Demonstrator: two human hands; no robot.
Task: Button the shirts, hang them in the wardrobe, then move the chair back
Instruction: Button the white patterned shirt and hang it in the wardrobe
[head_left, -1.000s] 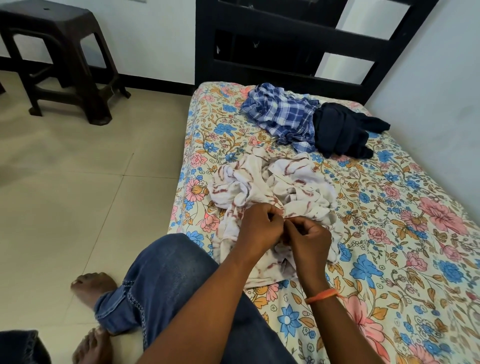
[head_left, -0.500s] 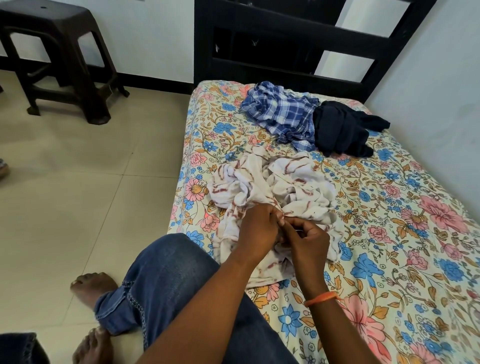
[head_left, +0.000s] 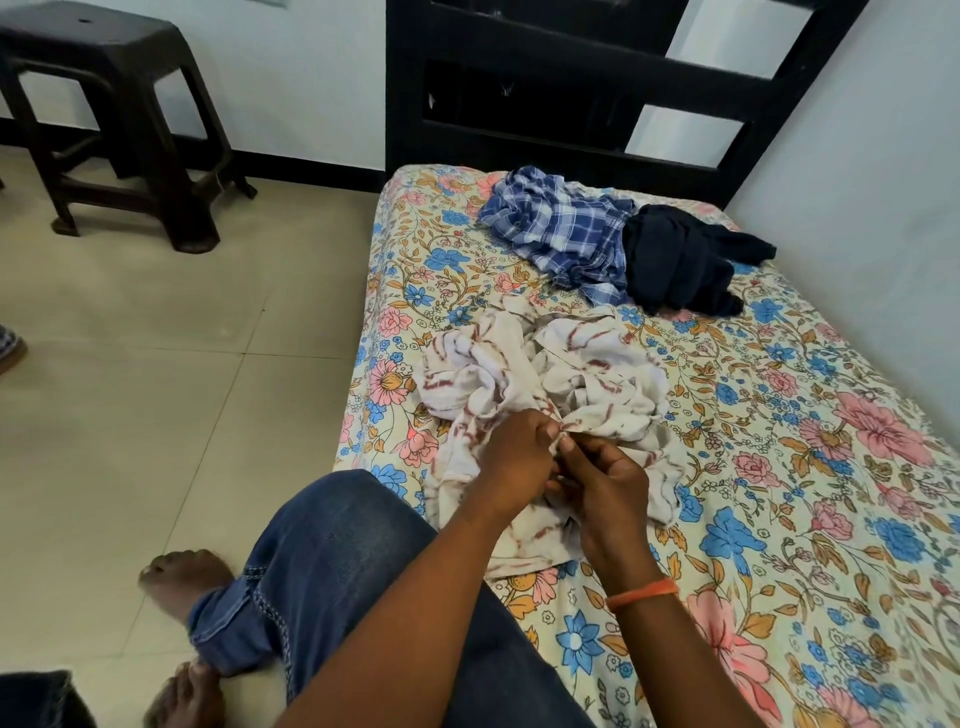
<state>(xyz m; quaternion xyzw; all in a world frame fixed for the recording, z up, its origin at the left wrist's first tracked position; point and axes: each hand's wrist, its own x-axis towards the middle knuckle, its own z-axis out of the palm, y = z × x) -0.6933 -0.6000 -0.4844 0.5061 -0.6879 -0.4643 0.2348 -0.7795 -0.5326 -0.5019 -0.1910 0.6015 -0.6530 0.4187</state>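
A: Where is the shirt being buttoned?

B: The white shirt (head_left: 545, 384) lies crumpled near the left edge of the bed (head_left: 779, 519), towards its near end. The left hand (head_left: 519, 457) and right hand (head_left: 608, 483) meet over its front, each with fingers curled and pinching a bit of the cloth. The button itself is hidden by the fingers.

A: How would you do this step well?

B: I'd judge it best to hold the 2 front edges flat and level, push the button through its hole, then work along in order so nothing is skipped.

A: Anything else around?

B: 2 more garments wait near the far end of the bed: a blue checked shirt (head_left: 561, 228) touching a dark garment (head_left: 685, 260). A dark stool (head_left: 119, 114) stands on the floor by the wall, well apart.

A: Anything in the way?

B: Only the shirt's own bunched folds; smoothing them would help.
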